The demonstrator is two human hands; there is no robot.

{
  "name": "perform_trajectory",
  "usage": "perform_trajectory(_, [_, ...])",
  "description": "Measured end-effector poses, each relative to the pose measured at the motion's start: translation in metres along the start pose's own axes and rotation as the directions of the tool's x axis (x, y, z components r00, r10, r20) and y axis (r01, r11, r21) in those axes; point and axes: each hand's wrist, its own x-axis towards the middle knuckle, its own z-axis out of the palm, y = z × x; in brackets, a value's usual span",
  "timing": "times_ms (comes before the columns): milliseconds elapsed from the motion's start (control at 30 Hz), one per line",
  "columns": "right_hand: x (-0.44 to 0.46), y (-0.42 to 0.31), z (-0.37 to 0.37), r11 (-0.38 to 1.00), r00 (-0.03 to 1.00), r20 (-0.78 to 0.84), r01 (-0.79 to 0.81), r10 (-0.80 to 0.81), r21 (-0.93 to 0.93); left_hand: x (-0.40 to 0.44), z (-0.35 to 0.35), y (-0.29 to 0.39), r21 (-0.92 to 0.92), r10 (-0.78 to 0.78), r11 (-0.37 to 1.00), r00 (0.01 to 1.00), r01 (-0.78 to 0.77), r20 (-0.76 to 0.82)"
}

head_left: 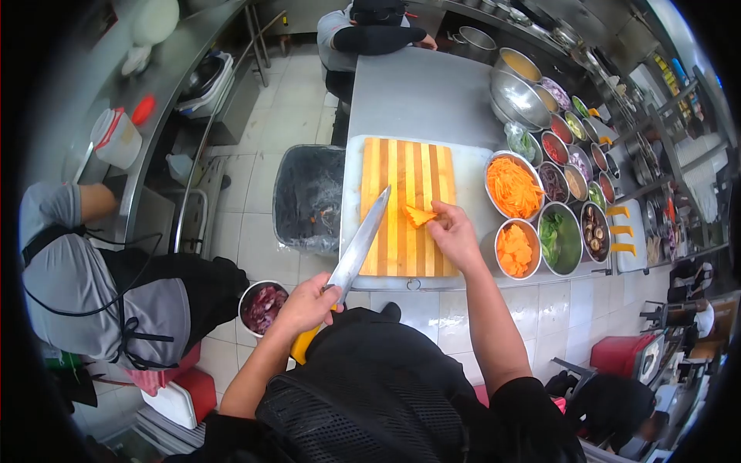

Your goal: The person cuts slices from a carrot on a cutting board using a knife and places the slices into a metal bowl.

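My left hand (309,305) is closed around a large knife (361,243) near its yellow handle. The blade points up and to the right, its tip over the left part of the striped wooden cutting board (397,170). Over the right side of the board, my right hand (454,234) pinches an orange piece (419,216) between thumb and fingers. Beneath the wooden board is a white board (471,158). To the right stand a bowl of shredded orange vegetable (513,187) and a smaller bowl of orange slices (515,248).
Bowls of greens (552,231) and mushrooms (594,230) stand at the right, near a large metal bowl (521,100). A dark bin (309,197) is left of the table. One person (147,285) stands at the left, another (370,38) at the far end. A meat bowl (264,307) is lower left.
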Motion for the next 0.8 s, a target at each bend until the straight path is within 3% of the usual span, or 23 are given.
perform_trajectory(67, [-0.011,-0.026,0.001,1.000,1.000,0.002,0.004,-0.004,-0.011,0.000,-0.001,0.003,0.041,-0.008,0.999,1.000,0.008,-0.008])
perform_trajectory(167, [-0.022,-0.047,0.003,0.967,0.999,0.044,0.016,-0.005,-0.255,-0.004,0.000,0.004,0.052,-0.007,0.999,1.000,0.008,-0.009])
perform_trajectory(300, [-0.042,-0.080,-0.002,0.962,0.960,0.234,-0.092,0.154,-0.257,0.000,0.000,0.002,0.031,0.004,1.000,1.000,-0.004,-0.016])
perform_trajectory(400, [-0.049,-0.081,-0.002,0.933,0.976,0.191,-0.027,0.101,-0.358,0.002,0.000,-0.005,0.043,0.016,0.999,1.000,-0.015,-0.012])
perform_trajectory(500, [-0.046,-0.066,0.002,0.873,0.987,0.130,0.142,-0.092,-0.466,0.003,0.003,-0.004,0.055,0.013,0.998,1.000,-0.012,-0.016])
perform_trajectory(600, [-0.041,-0.072,0.004,0.843,0.987,0.162,0.104,-0.021,-0.528,0.001,0.004,0.002,0.066,-0.008,0.998,1.000,0.010,-0.026])
perform_trajectory(800, [-0.045,-0.060,0.011,0.870,0.993,0.052,0.114,-0.102,-0.480,0.002,0.010,-0.003,0.003,-0.013,1.000,0.999,0.013,-0.045])
